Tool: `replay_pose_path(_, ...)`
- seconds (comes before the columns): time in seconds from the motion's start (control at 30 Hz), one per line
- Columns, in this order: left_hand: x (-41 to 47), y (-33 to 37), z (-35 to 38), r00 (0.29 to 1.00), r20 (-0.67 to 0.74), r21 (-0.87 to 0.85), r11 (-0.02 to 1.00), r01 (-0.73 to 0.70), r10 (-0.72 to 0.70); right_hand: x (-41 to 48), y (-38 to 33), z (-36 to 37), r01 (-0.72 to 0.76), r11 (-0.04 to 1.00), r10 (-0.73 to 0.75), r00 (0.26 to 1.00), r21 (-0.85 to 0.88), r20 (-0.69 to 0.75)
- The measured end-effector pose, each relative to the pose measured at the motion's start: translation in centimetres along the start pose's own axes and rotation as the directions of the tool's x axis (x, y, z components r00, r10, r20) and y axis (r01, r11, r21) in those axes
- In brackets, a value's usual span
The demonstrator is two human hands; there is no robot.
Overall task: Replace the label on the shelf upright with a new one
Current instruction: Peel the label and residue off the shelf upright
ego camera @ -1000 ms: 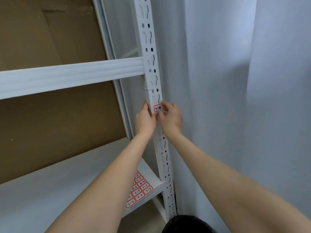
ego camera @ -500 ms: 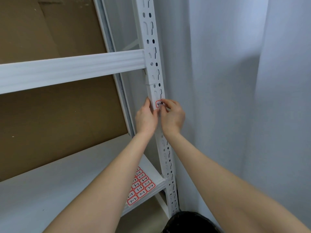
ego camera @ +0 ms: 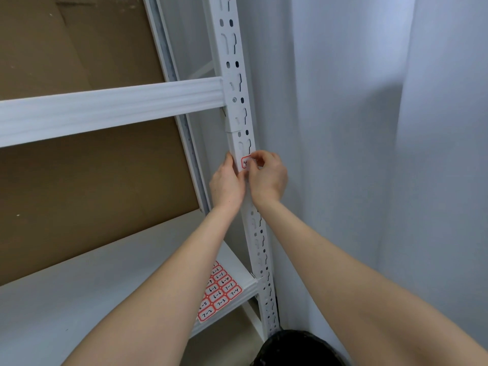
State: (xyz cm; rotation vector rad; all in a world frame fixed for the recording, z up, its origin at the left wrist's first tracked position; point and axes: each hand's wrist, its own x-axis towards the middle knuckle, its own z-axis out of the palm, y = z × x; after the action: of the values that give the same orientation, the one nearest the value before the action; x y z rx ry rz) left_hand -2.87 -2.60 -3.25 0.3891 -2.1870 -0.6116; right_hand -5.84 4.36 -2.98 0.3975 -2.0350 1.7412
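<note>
Two hands show: left hand (ego camera: pixel 227 186), right hand (ego camera: pixel 268 175). Two uprights stand: front upright (ego camera: pixel 235 83), rear upright (ego camera: pixel 163 48). One label (ego camera: pixel 245 163) sits on the front one. One beam (ego camera: pixel 105 107), one shelf (ego camera: pixel 79 286), one sticker sheet (ego camera: pixel 220 294) (its stickers partly hidden, so uncounted).

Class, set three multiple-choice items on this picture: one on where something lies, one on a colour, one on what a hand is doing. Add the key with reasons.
1. Where does the sheet of spare labels lie? A in a drawer; B on the lower shelf; C on a chair.
2. What colour borders the label on the upright? A blue; B red; C green.
3. What is the right hand doing? A hanging idle; B holding a pen; C pinching the label.
Key: 1 B, it lies at the shelf's front right corner; 2 B, a red frame rings the handwriting; 3 C, its curled fingertips meet on the label's right edge.
</note>
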Motion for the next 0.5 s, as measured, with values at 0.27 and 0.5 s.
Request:
replay_pose_path(0.27, 0.06, -0.12, -0.08, 1.000, 0.017, -0.048, 0.999, 0.021, -0.020, -0.10, 0.32, -0.82, 0.006, 1.000, -0.006, 1.000, 0.024, -0.006)
replay_pose_path(0.5, 0.03, -0.15, 0.08, 1.000, 0.009, -0.062, 0.998, 0.025, -0.024, -0.84, 0.67, -0.41, 0.022, 0.999, -0.022, 1.000, 0.048, -0.013)
